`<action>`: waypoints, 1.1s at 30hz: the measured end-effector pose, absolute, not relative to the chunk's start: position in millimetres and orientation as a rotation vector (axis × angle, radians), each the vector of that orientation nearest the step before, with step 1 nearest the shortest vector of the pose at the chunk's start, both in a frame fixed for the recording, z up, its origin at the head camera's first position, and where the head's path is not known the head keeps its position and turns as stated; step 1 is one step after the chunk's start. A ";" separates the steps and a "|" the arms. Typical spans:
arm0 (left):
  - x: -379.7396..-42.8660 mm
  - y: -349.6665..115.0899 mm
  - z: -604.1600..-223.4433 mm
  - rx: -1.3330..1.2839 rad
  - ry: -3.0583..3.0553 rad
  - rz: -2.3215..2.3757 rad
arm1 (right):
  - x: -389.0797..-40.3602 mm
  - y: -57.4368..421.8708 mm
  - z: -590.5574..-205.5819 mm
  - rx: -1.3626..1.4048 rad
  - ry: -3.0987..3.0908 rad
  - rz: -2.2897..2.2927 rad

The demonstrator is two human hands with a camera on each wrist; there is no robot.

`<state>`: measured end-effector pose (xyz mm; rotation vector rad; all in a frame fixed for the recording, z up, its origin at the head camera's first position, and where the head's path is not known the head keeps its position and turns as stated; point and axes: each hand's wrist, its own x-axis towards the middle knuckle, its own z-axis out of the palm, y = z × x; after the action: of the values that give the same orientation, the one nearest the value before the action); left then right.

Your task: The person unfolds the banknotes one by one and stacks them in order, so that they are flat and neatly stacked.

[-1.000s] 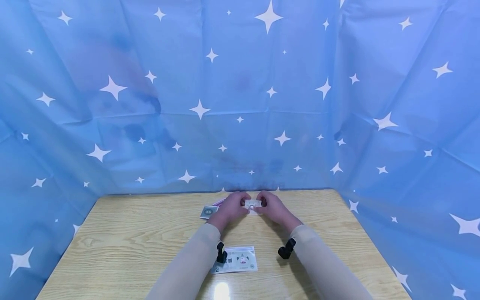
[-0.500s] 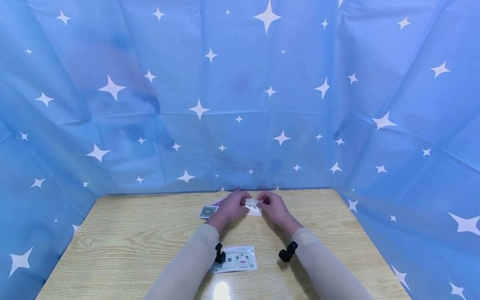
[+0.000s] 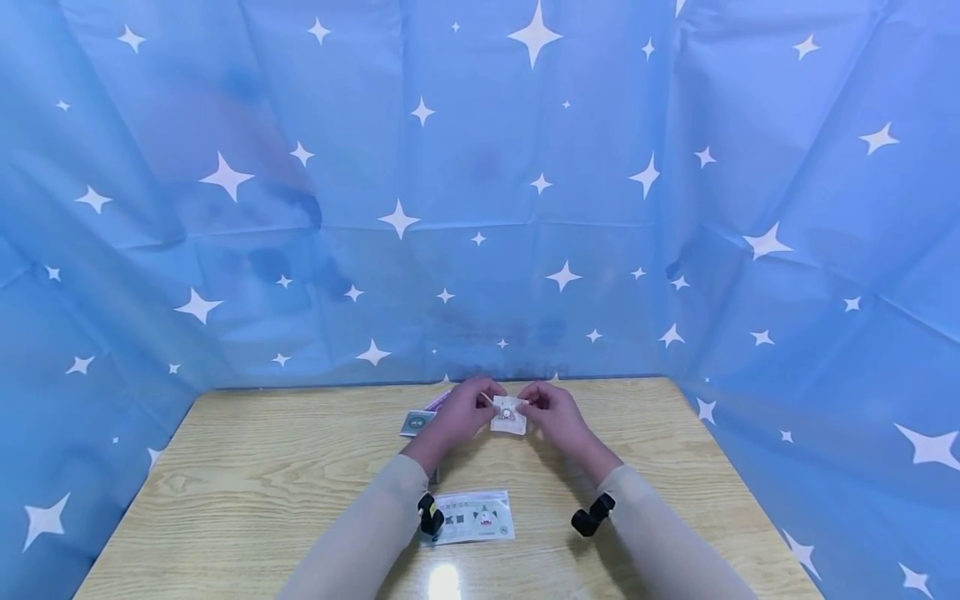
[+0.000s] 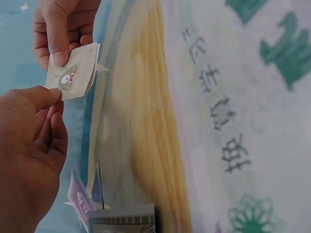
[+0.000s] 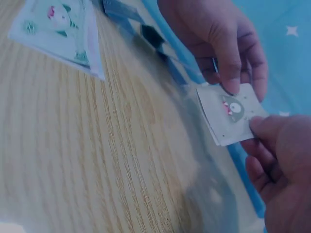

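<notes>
A small square of folded printed paper [image 3: 510, 427], pale with a one-eyed cartoon monster, is held up near the table's far edge. My left hand [image 3: 465, 414] pinches its left side, thumb on the printed face. On the opposite side my right hand [image 3: 557, 417] pinches it between thumb and fingers. In the right wrist view the folded paper [image 5: 216, 114] shows layered edges, slightly apart. The left wrist view shows the monster print on the folded paper [image 4: 80, 73] close up. Parts of the fingers behind the paper are hidden.
A pale green banknote-like sheet [image 3: 487, 523] with a purple strip along its top lies nearer me, partly behind the left wrist camera. Beside my left forearm sit a dark green folded paper [image 3: 414, 423] and a purple one [image 3: 437, 402]. A starry blue curtain [image 3: 480, 292] hangs behind the wooden table.
The folded paper's face has tilted so the monster print shows again, after being covered or turned half a second ago. Both forearms have spread slightly apart; the hands have stayed near the same spot.
</notes>
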<state>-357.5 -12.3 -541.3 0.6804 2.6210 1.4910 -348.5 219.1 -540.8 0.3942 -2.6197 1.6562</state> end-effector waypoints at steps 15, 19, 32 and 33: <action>-329.3 -29.2 -534.3 0.660 2.493 1.637 | -318.5 212.4 -528.9 0.396 -2.590 1.760; -320.7 -36.2 -532.0 0.701 2.451 1.674 | -308.9 207.6 -524.3 0.418 -2.595 1.775; -286.6 -59.3 -524.8 0.684 2.375 1.718 | -278.6 194.3 -515.3 0.563 -2.572 1.852; -284.4 -60.8 -524.6 0.675 2.365 1.725 | -276.4 193.1 -514.6 0.562 -2.578 1.853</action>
<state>-284.4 -60.8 -524.6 0.6748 2.3647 1.7251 -276.4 193.1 -514.6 0.5620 -2.5776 1.8526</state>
